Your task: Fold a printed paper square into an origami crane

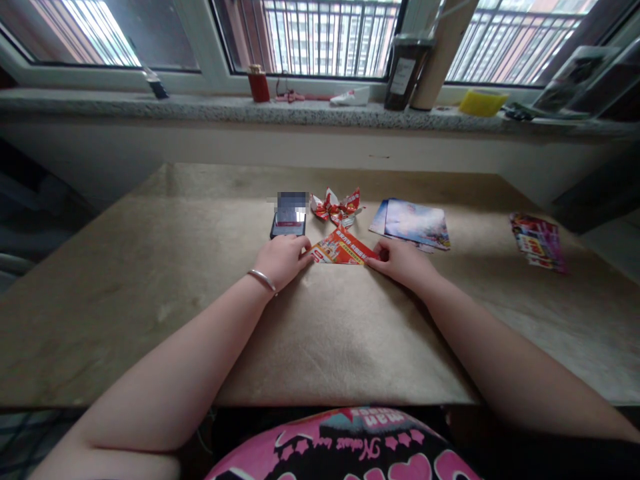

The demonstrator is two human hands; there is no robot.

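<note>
A red and orange printed paper (pixel 343 248), folded into a triangle with its point away from me, lies on the table between my hands. My left hand (pixel 286 260) pinches its left corner, fingers closed. At the right corner, my right hand (pixel 403 261) grips the paper between thumb and fingers. Just beyond the paper sits a folded red and white paper shape (pixel 337 207) with several pointed petals or wings. A dark phone (pixel 289 223) lies past my left hand, its upper part blurred out.
Sheets with a blue and pink picture (pixel 417 223) lie beyond my right hand. Several colourful printed papers (pixel 539 241) rest farther right. On the stone windowsill (pixel 200 107) stand a red bottle (pixel 259 84), a dark jar (pixel 403 73) and a yellow item (pixel 483 103).
</note>
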